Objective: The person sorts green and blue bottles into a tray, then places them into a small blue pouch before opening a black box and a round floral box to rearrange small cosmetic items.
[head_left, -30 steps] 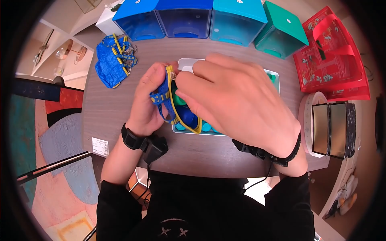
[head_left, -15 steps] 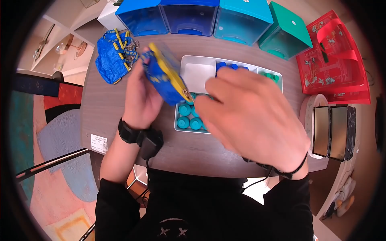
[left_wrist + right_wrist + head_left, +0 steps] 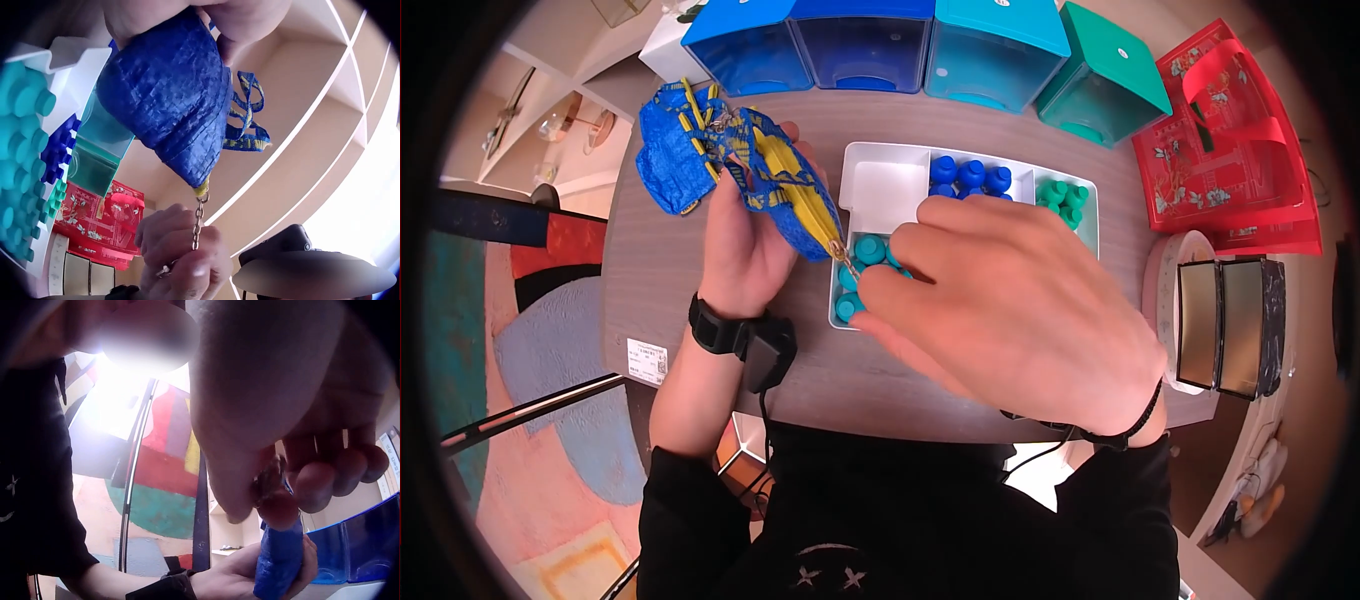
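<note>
A small blue pouch (image 3: 805, 217) with a yellow zip and woven straps is gripped by my left hand (image 3: 745, 245), whose fingers wrap behind it. A short metal chain (image 3: 197, 228) runs from the pouch's corner, and my right hand (image 3: 1010, 295) pinches its end between thumb and forefinger. In the left wrist view the pouch (image 3: 169, 94) bulges and hangs beneath the left fingers. The pouch's contents are hidden. Below the right hand lies a white divided tray (image 3: 885, 190) holding teal bottles (image 3: 869, 249), blue bottles (image 3: 971, 174) and green bottles (image 3: 1055, 192), partly covered by that hand.
More blue pouches (image 3: 670, 165) lie at the table's left. Clear-fronted blue, teal and green boxes (image 3: 865, 50) line the back. A red bag (image 3: 1215, 150) stands at the right, near a round pale box (image 3: 1168, 300) and a dark-framed gold object (image 3: 1238, 325).
The pouch, gaping with blue and green items inside a second ago, has turned and its zip side now looks closed. My right hand has moved from its opening to the chain.
</note>
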`<state>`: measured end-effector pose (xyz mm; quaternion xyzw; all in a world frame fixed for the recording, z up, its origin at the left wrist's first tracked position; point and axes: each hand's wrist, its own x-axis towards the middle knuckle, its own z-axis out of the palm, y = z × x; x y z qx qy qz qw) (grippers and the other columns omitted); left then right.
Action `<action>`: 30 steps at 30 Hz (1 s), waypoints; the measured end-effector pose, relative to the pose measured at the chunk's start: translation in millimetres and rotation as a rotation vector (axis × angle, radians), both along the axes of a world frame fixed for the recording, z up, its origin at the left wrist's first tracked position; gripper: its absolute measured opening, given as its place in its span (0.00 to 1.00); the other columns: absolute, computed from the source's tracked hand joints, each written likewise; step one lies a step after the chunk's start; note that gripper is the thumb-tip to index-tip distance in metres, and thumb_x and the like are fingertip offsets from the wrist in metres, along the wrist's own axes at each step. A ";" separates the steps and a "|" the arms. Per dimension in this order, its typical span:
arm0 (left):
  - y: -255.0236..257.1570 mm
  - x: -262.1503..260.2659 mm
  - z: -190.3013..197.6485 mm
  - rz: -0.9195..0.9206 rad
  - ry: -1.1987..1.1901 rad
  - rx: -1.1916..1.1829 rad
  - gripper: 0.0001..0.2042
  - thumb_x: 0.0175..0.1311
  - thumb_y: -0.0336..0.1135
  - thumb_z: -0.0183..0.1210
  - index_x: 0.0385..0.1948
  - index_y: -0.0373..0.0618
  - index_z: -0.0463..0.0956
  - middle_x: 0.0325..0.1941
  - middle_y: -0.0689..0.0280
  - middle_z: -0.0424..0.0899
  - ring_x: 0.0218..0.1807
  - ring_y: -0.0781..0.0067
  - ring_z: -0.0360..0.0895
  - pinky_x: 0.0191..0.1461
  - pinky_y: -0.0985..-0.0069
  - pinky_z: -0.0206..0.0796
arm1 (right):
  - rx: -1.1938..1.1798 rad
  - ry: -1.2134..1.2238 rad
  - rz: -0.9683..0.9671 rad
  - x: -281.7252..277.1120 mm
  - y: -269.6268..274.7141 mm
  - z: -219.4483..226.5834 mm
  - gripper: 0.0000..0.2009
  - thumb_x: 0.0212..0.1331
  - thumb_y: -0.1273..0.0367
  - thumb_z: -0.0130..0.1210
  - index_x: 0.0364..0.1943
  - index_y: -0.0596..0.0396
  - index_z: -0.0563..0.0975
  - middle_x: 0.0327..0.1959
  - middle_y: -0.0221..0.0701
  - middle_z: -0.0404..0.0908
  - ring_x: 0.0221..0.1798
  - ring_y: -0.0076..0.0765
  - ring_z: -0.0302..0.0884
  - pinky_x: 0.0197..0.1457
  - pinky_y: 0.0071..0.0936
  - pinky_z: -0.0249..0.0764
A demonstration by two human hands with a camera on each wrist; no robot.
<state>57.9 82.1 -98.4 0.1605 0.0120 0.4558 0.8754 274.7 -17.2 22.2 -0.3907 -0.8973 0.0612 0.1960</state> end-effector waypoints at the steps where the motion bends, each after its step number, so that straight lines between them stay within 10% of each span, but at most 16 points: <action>1: 2.2 -1.0 -1.5 0.015 0.030 -0.005 0.22 0.73 0.47 0.53 0.61 0.42 0.66 0.55 0.59 0.77 0.57 0.62 0.75 0.62 0.61 0.70 | -0.006 0.030 0.000 0.2 -0.4 0.5 0.12 0.48 0.63 0.68 0.25 0.52 0.76 0.23 0.28 0.70 0.31 0.35 0.74 0.30 0.33 0.71; 11: -7.7 -42.9 55.8 0.509 0.964 0.210 0.15 0.72 0.43 0.58 0.51 0.45 0.75 0.44 0.70 0.79 0.42 0.79 0.77 0.45 0.79 0.73 | 0.114 0.081 -0.072 22.3 6.8 18.4 0.15 0.50 0.59 0.69 0.26 0.53 0.76 0.23 0.31 0.72 0.28 0.41 0.72 0.29 0.36 0.69; 17: -11.7 -148.0 67.6 0.175 1.640 0.492 0.09 0.67 0.32 0.63 0.45 0.42 0.77 0.38 0.70 0.81 0.39 0.86 0.76 0.41 0.85 0.70 | 0.167 0.136 -0.102 38.3 8.6 24.6 0.14 0.56 0.60 0.66 0.27 0.54 0.77 0.22 0.33 0.73 0.27 0.43 0.72 0.29 0.36 0.67; 30: 4.5 -192.1 51.7 0.249 1.926 0.655 0.19 0.67 0.36 0.64 0.56 0.39 0.74 0.53 0.64 0.78 0.57 0.75 0.73 0.62 0.74 0.66 | 0.195 0.118 -0.126 53.2 24.1 20.3 0.16 0.62 0.58 0.61 0.26 0.57 0.78 0.19 0.34 0.74 0.24 0.42 0.72 0.30 0.35 0.67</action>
